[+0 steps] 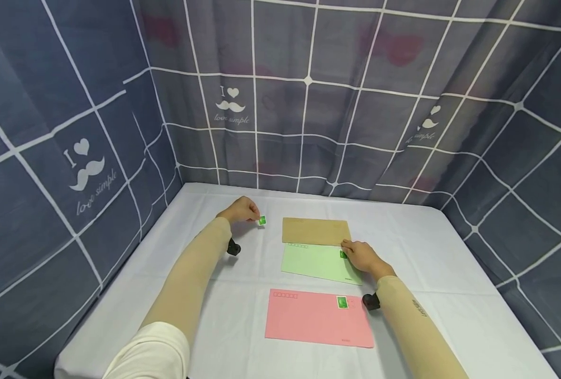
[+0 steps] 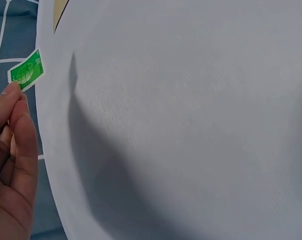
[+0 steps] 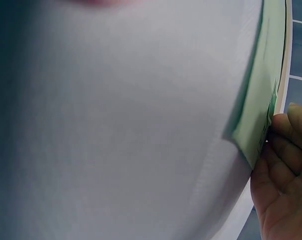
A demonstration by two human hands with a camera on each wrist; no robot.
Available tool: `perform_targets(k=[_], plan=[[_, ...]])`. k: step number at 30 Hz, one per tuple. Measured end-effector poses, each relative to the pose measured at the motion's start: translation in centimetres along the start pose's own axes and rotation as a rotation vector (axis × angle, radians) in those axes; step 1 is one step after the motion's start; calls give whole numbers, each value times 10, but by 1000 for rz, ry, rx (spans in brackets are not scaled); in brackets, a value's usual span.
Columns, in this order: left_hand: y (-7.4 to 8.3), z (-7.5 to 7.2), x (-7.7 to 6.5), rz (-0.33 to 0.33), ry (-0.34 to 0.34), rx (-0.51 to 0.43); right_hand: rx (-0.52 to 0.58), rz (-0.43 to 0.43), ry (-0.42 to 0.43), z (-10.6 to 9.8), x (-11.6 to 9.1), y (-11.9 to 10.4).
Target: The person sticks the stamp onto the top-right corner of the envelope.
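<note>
Between thumb and forefinger, my left hand (image 1: 240,209) pinches a small green stamp (image 2: 27,70) with perforated edges, held above the white table left of the envelopes. My right hand (image 1: 362,256) rests at the upper right corner of a light green envelope (image 1: 314,261). Its fingertips touch the paper beside a green stamp (image 1: 343,254), which they partly cover. In the right wrist view the envelope's right side lifts slightly off the cloth, and my thumb (image 3: 300,117) stands away from the paper. Just behind lies a tan envelope (image 1: 316,230).
Nearer to me lies a pink envelope (image 1: 316,318) with a green stamp (image 1: 342,302) at its upper right. A white cloth (image 1: 242,316) covers the table. Dark checked curtains (image 1: 280,116) hang behind it and on both sides.
</note>
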State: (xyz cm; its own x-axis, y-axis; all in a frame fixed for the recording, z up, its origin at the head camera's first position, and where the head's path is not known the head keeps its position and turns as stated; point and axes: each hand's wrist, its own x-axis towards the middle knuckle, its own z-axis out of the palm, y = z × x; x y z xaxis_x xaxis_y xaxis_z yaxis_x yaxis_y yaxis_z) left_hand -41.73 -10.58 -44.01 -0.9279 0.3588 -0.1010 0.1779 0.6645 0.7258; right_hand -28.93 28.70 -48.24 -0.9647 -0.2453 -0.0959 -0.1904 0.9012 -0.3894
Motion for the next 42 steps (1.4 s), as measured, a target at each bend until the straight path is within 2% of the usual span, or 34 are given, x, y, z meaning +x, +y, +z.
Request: perform_targets(k=[4, 9, 18, 31, 42], plan=[[0, 1, 2, 16, -11, 1, 6, -10, -6, 1, 2, -1], [1, 2, 4, 1, -21, 4, 24, 5, -22, 5, 3, -2], [19, 2, 5, 11, -31, -5, 12, 14, -18, 6, 2, 0], [38, 4, 14, 11, -60, -16, 0, 18, -11, -2, -1, -2], [43, 11, 23, 13, -107, -29, 26, 19, 1, 0, -1, -1]])
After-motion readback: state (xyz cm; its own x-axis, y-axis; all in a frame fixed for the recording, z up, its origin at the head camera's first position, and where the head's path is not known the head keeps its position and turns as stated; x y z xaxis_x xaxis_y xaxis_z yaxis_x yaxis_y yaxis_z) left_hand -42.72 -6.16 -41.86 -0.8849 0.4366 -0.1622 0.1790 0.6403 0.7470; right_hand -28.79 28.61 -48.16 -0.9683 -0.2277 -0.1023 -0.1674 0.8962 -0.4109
